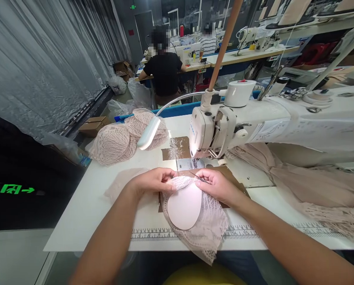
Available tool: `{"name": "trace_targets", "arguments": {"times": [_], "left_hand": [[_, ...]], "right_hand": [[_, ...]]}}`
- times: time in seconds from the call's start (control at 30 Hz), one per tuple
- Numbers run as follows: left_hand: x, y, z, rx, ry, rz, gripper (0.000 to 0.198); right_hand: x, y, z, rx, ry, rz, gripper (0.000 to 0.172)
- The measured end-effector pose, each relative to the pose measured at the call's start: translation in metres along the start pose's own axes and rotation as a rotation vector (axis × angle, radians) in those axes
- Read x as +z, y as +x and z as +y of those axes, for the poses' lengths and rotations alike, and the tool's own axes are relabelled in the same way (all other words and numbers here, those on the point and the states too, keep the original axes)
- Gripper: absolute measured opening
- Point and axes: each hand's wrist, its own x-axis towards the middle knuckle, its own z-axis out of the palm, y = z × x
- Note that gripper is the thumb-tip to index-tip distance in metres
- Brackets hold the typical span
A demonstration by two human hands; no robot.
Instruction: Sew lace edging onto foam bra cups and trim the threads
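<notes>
In the head view, my left hand (157, 181) pinches the upper edge of a pale pink lace piece (214, 209) between thumb and fingers. My right hand (217, 183) is closed at the same edge, a short way to the right. A thin dark pointed tool (203, 179), its kind unclear, sticks out from the right fingers. A smooth, pale oval cup pad (185, 208) lies against the lace below both hands. The lace hangs over the table's front edge. Just beyond my fingers is the sewing machine's needle area (195, 163).
The sewing machine (239, 118) fills the right side, with beige fabric (322, 178) beside it. Lace cups (114, 142) are piled at the back left under a bent lamp (149, 132). Sheer fabric (123, 182) lies left. A person (165, 73) sits ahead.
</notes>
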Motion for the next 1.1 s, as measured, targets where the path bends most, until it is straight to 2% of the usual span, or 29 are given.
{"name": "trace_targets", "arguments": {"times": [0.03,0.1,0.23,0.3,0.37,0.47,0.57,0.63,0.7,0.77,0.8,0.83,0.9,0.97,1.03,1.1], "left_hand": [[-0.005,-0.003,-0.001,-0.026,0.014,-0.055,0.041],[-0.012,-0.009,-0.001,-0.062,0.049,-0.092,0.036],[-0.016,-0.015,0.002,0.002,0.112,0.015,0.028],[-0.012,-0.015,0.005,0.054,0.112,0.048,0.029],[-0.006,-0.014,0.008,0.093,0.094,0.045,0.029],[0.007,-0.01,0.012,0.148,0.092,0.033,0.025],[0.018,-0.006,0.016,0.197,0.14,0.04,0.022],[0.024,-0.005,0.018,0.236,0.168,0.104,0.024],[0.027,-0.008,0.023,0.264,0.193,0.23,0.022],[0.027,-0.015,0.028,0.232,0.225,0.353,0.016],[0.027,-0.021,0.03,0.181,0.249,0.375,0.016],[0.027,-0.027,0.032,0.116,0.277,0.362,0.02],[0.028,-0.037,0.032,-0.011,0.317,0.256,0.03],[0.032,-0.04,0.028,-0.062,0.302,0.147,0.034],[0.042,-0.035,0.022,-0.018,0.21,0.111,0.034],[0.054,-0.025,0.016,0.084,0.048,0.13,0.034]], "right_hand": [[-0.001,0.0,0.001,0.013,-0.025,-0.001,0.009],[-0.005,-0.001,0.003,0.021,-0.08,-0.026,0.009],[-0.012,-0.001,0.001,-0.05,-0.181,-0.143,0.015],[-0.013,0.0,-0.002,-0.064,-0.165,-0.153,0.021],[-0.011,0.002,-0.006,-0.055,-0.143,-0.106,0.025],[-0.003,0.006,-0.011,-0.064,-0.169,-0.038,0.027],[0.004,0.009,-0.01,-0.119,-0.152,-0.028,0.027],[0.007,0.008,-0.008,-0.146,-0.123,-0.056,0.023],[0.006,0.006,-0.006,-0.146,-0.126,-0.096,0.022],[0.003,0.003,-0.004,-0.146,-0.136,-0.113,0.027],[0.002,0.002,-0.004,-0.149,-0.133,-0.113,0.027],[0.0,0.0,-0.005,-0.157,-0.124,-0.108,0.025],[-0.002,-0.002,-0.006,-0.186,-0.099,-0.084,0.022],[-0.002,-0.004,-0.008,-0.226,-0.072,-0.069,0.019],[-0.001,-0.006,-0.011,-0.261,-0.051,-0.077,0.019],[0.0,-0.008,-0.012,-0.281,-0.041,-0.101,0.019]]}}
